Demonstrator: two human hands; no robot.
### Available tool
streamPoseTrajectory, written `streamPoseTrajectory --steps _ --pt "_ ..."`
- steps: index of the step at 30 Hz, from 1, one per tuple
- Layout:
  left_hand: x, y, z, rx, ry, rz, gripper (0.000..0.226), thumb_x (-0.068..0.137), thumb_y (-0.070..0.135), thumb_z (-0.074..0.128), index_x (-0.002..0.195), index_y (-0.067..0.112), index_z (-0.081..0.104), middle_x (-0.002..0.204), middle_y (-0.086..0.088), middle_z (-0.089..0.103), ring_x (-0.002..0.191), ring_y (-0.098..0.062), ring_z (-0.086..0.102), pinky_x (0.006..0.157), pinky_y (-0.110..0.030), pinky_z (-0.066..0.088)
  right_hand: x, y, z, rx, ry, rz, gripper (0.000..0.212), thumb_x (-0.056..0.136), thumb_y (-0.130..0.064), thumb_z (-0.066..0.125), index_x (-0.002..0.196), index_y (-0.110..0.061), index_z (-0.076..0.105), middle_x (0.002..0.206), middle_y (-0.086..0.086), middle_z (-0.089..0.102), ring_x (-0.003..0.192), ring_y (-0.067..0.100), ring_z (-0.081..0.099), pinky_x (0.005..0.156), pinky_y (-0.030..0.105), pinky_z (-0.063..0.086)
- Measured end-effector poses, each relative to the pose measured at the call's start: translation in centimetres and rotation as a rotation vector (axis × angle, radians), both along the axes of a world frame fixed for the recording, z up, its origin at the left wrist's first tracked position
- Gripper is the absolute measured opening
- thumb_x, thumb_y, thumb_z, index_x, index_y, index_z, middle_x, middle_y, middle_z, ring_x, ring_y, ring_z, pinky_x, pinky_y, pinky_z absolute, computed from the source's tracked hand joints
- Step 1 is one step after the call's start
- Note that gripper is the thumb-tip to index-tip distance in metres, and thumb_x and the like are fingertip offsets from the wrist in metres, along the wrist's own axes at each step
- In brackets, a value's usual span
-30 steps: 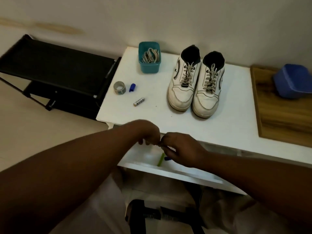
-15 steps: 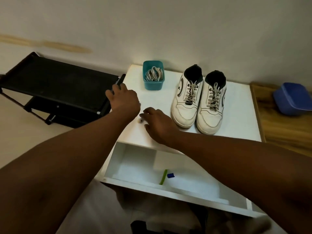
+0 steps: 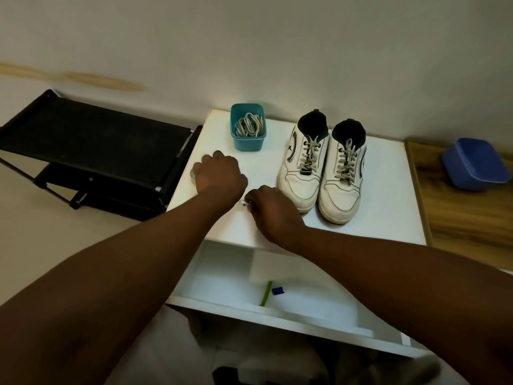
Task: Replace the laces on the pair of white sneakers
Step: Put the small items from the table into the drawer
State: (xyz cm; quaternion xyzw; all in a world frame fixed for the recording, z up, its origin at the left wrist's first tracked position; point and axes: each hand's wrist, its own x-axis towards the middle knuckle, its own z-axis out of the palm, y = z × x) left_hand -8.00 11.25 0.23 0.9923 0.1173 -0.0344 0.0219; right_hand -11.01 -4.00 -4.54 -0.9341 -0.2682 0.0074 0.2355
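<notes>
**Small items cleared beside the laced sneakers**

Left hand (image 3: 219, 173) covers a grey roll; its fingers are hidden. Right hand (image 3: 270, 208) pinches a small cylinder left of the white sneakers (image 3: 322, 168). Either item could roll off the tabletop (image 3: 388, 218) into the open drawer (image 3: 277, 315).

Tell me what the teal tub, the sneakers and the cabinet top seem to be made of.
Teal tub: looks like moulded plastic, with an even colour and a rounded rim. Sneakers: probably smooth white leather or a synthetic look-alike, with stitched panels, dark fabric collars and greyish woven laces. Cabinet top: a flat matt white board, likely laminate, though its core cannot be seen.
</notes>
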Motion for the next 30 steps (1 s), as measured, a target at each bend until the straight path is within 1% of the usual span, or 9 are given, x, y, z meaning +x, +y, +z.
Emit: streamPoseTrajectory --steps 2,4,9,13,15,19,24,27,30 --pt "-1.5 -0.9 1.3 -0.268 0.013 -0.039 0.027 0.089 0.04 0.063 0.092 0.014 0.07 0.096 -0.006 0.07 0.09 -0.026 0.065 0.07 -0.035 0.049 -1.6 -1.9 1.0 0.168 0.067 -0.093 0.014 0.099 -0.023 0.056 0.105 -0.021 0.068 0.095 0.001 0.066 0.084 0.02 0.058 0.074 0.042 0.051" --pt "-3.4 -2.0 3.0 -0.424 0.132 -0.074 0.027 0.085 0.037 0.068 0.083 0.01 0.074 0.085 -0.008 0.072 0.082 -0.025 0.068 0.07 -0.037 0.056 -3.9 -4.4 2.2 0.192 0.108 -0.113 0.019 0.102 -0.029 0.056 0.118 -0.024 0.066 0.102 -0.004 0.066 0.082 0.01 0.053 0.075 0.035 0.047" --pt "-9.0 -5.4 3.8 -0.447 0.728 -0.182 0.018 0.089 0.026 0.074 0.084 0.008 0.073 0.069 -0.004 0.067 0.055 -0.014 0.059 0.051 -0.018 0.049 -10.7 -10.3 3.5 0.022 0.275 0.035 0.019 0.1 -0.035 0.062 0.116 -0.03 0.07 0.1 -0.012 0.062 0.082 0.002 0.053 0.074 0.022 0.045" --pt "-11.3 -8.2 -0.1 -0.356 0.898 -0.203 0.03 0.096 0.034 0.067 0.101 0.006 0.075 0.077 -0.002 0.064 0.079 -0.02 0.069 0.069 -0.029 0.06 -13.0 -12.3 0.5 -0.215 0.471 0.061 0.02 0.096 -0.039 0.063 0.107 -0.027 0.076 0.1 -0.005 0.07 0.087 0.013 0.065 0.076 0.033 0.054" --pt "-11.4 -9.4 -1.7 -0.292 0.925 -0.247 0.035 0.101 0.034 0.06 0.114 0.003 0.072 0.078 -0.001 0.059 0.089 -0.023 0.066 0.063 -0.027 0.054 -12.6 -12.4 -2.1 -0.282 0.569 -0.034 0.021 0.095 -0.035 0.065 0.105 -0.021 0.077 0.103 0.0 0.073 0.09 0.018 0.067 0.077 0.032 0.055" --pt "-10.5 -10.2 -6.2 -0.231 1.012 -0.229 0.024 0.104 0.03 0.056 0.108 0.007 0.064 0.107 -0.009 0.056 0.086 -0.022 0.056 0.065 -0.028 0.048 -11.0 -11.6 -7.6 -0.338 0.693 -0.17 0.031 0.097 -0.04 0.066 0.105 -0.012 0.074 0.108 0.007 0.071 0.099 0.025 0.066 0.084 0.03 0.052" --pt "-10.9 -8.7 -13.7 -0.115 1.193 -0.217 0.047 0.105 0.034 0.054 0.14 0.002 0.056 0.145 -0.015 0.054 0.113 -0.029 0.058 0.104 -0.036 0.046 -9.6 -10.9 -13.0 -0.454 0.829 -0.177 0.038 0.102 -0.035 0.059 0.113 -0.001 0.071 0.1 0.011 0.063 0.093 0.024 0.061 0.074 0.026 0.043" --pt "-11.1 -8.5 -18.3 -0.112 1.199 -0.241 0.048 0.104 0.038 0.055 0.139 0.005 0.059 0.144 -0.014 0.055 0.122 -0.029 0.058 0.107 -0.037 0.045 -9.2 -10.9 -15.5 -0.482 0.855 -0.173 0.041 0.101 -0.037 0.06 0.11 0.002 0.069 0.096 0.013 0.062 0.096 0.026 0.065 0.063 0.022 0.037" --pt "-11.4 -8.8 -20.1 -0.201 1.165 -0.211 0.046 0.101 0.036 0.061 0.134 0.004 0.062 0.123 -0.013 0.061 0.117 -0.026 0.06 0.105 -0.036 0.048 -9.1 -11.0 -17.3 -0.502 0.859 -0.169 0.041 0.101 -0.034 0.06 0.121 0.001 0.065 0.122 0.013 0.066 0.115 0.028 0.064 0.081 0.023 0.043"
